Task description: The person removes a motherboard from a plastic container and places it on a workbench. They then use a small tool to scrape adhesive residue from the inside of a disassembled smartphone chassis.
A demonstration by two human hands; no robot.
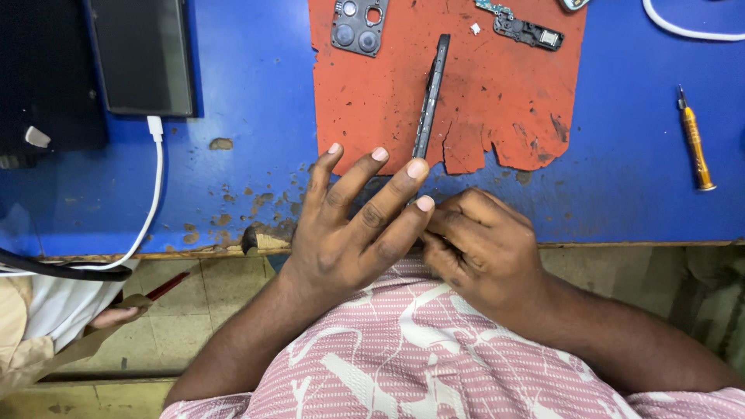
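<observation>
Two hands, left hand (353, 225) w/ right hand (481, 244), clamped on edge-up phone frame (431, 97), long axis away.

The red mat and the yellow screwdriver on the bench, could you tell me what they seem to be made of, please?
Red mat: probably rubber or silicone, matte, with torn, ragged edges. Yellow screwdriver: glossy handle, likely plastic or anodised metal, with a dark metal tip.

The lower end of the thin dark phone frame (431, 93) disappears behind the left hand (353, 225), and whatever the right hand (481, 244) pinches stays hidden under its curled fingers. Up top, the camera cover (358, 27), the small circuit board (521, 25) and the white cable (687, 27) run off the edge. The dark tablet (143, 54) is cropped too.
</observation>
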